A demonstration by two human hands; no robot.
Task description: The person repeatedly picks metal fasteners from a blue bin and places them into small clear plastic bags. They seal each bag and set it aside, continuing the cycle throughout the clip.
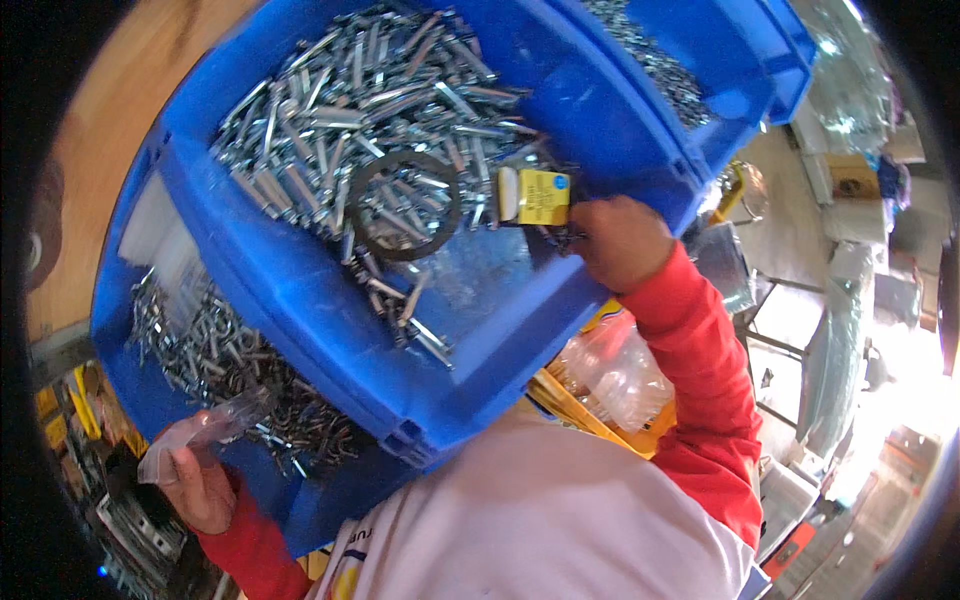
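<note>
My left hand [203,490] is closed on a small clear plastic bag [225,420], held over the edge of the lower-left blue bin with its small dark metal pieces [300,400]. My right hand [625,240] reaches into the large middle blue bin [560,300]. Its fingers are curled beside a small yellow and white box [535,196]. Whatever those fingertips grip, by some small dark pieces, is blurred. Long silver metal pieces [370,110] fill the far part of this bin, and a dark flat ring [358,205] lies on them.
Another blue bin with small metal pieces [660,70] stands at the far right. Below my right forearm is a yellow container [590,420] holding clear plastic bags [620,370]. A wooden surface [110,150] lies at the left, and wrapped goods [840,340] stand at the right.
</note>
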